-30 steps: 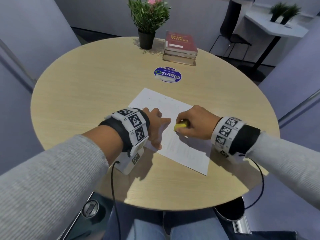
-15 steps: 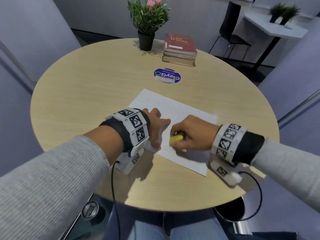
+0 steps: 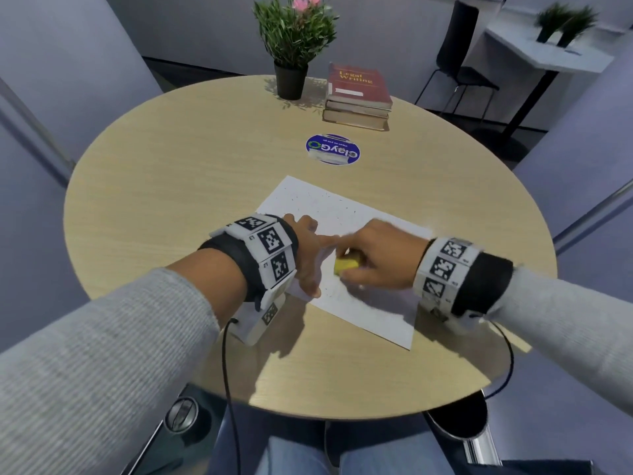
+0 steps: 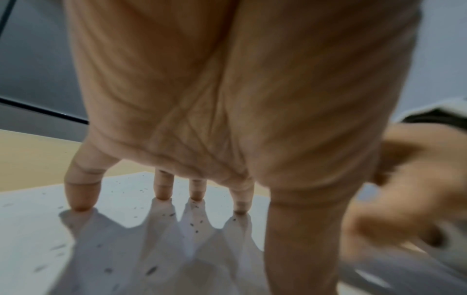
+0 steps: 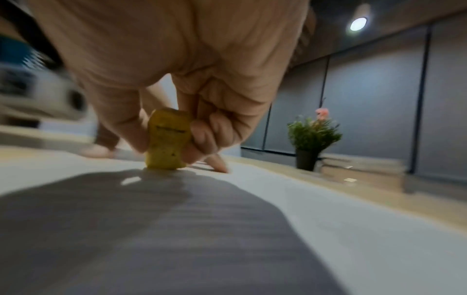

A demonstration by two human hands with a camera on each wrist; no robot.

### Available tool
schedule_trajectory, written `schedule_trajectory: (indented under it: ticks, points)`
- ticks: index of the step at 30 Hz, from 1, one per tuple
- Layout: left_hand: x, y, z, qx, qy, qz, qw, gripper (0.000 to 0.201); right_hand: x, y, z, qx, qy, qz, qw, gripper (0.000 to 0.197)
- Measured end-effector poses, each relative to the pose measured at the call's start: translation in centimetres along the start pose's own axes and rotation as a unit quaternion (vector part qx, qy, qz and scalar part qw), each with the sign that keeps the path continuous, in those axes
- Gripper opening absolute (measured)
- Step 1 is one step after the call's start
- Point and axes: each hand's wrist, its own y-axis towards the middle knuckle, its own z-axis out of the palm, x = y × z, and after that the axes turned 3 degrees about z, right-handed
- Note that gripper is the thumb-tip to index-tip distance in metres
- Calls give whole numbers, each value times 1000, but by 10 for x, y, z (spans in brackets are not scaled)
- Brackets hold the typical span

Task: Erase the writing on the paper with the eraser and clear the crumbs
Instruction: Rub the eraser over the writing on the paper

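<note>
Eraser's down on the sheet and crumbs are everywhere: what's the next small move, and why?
Probably another short rubbing stroke. The right hand pinches the yellow eraser against the paper, faint marks remain near it, and the left hand pins the sheet. Crumbs can wait.

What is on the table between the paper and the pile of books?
In the head view, a round blue sticker lies flat on the table, between the paper and the pile of books.

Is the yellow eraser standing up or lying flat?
Standing up: the right hand pinches the eraser on end, its bottom pressed to the paper.
</note>
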Motion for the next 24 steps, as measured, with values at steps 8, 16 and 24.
schedule_trajectory:
  ticks: [8,16,24]
  points:
    - [2,-3,-1,8,10,8,1000,99,-7,9,-4,-20,-3,40,999,26]
    - [5,-1,0,4,3,9,1000,102,-6,10,-3,-8,-13,31,999,29]
    - [5,-5,6,-44,6,18,999,129,-6,15,-3,-8,-18,39,999,27]
